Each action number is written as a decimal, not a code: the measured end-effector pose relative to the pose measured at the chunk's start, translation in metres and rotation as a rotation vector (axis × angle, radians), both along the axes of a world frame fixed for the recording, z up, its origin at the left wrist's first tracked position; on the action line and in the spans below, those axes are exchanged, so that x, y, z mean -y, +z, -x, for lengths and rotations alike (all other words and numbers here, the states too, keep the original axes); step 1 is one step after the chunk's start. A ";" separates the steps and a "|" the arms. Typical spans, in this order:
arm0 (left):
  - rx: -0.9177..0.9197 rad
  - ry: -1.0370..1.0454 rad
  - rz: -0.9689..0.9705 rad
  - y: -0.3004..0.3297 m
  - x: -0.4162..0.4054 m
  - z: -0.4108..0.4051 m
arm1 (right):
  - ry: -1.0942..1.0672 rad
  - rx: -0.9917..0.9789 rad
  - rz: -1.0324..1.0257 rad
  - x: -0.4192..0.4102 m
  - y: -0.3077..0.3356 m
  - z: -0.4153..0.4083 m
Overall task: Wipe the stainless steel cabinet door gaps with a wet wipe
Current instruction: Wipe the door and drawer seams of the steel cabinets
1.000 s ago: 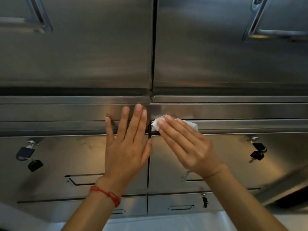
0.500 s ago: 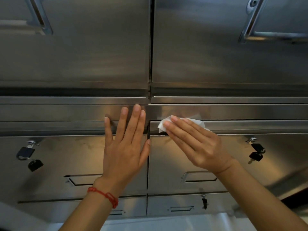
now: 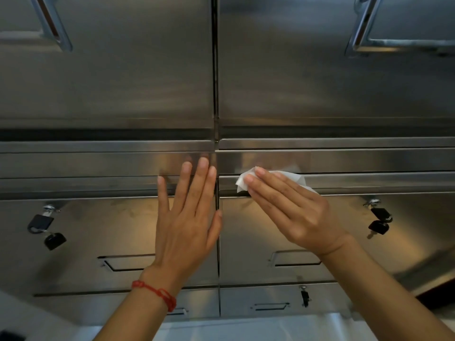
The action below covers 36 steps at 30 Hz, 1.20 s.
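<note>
At centre frame, white crumpled wet wipe (image 3: 272, 179) mostly hidden under straight fingers of right hand (image 3: 293, 212), pressed onto brushed steel ledge above right door (image 3: 283, 232); left hand (image 3: 187, 217) flat, fingers straight, beside vertical gap (image 3: 217, 242).

The left hand (image 3: 183, 225) lies flat, fingers straight, on the left door (image 3: 98, 225) of a steel cabinet, just beside the vertical gap (image 3: 217, 242). The right hand (image 3: 295, 212) presses a white wipe (image 3: 290, 177) with straight fingers against the ledge atop the right door (image 3: 344, 242). A red string (image 3: 157, 292) circles the left wrist. Black keys (image 3: 46, 228) hang from the left door's lock.
</note>
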<state>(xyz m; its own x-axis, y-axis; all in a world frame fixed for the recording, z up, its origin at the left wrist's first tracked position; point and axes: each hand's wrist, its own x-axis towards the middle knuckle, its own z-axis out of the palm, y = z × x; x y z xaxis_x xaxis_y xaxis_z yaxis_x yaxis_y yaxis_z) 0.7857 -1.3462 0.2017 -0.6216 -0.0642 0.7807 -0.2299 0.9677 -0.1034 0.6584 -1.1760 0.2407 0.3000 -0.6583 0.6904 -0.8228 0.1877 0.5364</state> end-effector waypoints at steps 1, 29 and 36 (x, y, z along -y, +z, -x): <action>0.008 -0.011 -0.002 -0.003 -0.004 -0.001 | 0.000 0.005 0.002 0.000 0.000 0.000; 0.100 0.005 -0.131 -0.023 -0.061 0.001 | -0.005 0.113 -0.002 -0.031 -0.005 0.010; 0.122 0.052 -0.142 -0.022 -0.067 0.001 | 0.075 0.077 -0.049 -0.010 -0.001 0.006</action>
<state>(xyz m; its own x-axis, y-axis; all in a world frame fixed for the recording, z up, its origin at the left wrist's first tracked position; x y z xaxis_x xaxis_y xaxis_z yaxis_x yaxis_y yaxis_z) 0.7845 -1.2793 0.1801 -0.7041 -0.2027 0.6806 -0.2739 0.9617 0.0031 0.6527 -1.1657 0.2400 0.2970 -0.6697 0.6806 -0.8724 0.0994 0.4785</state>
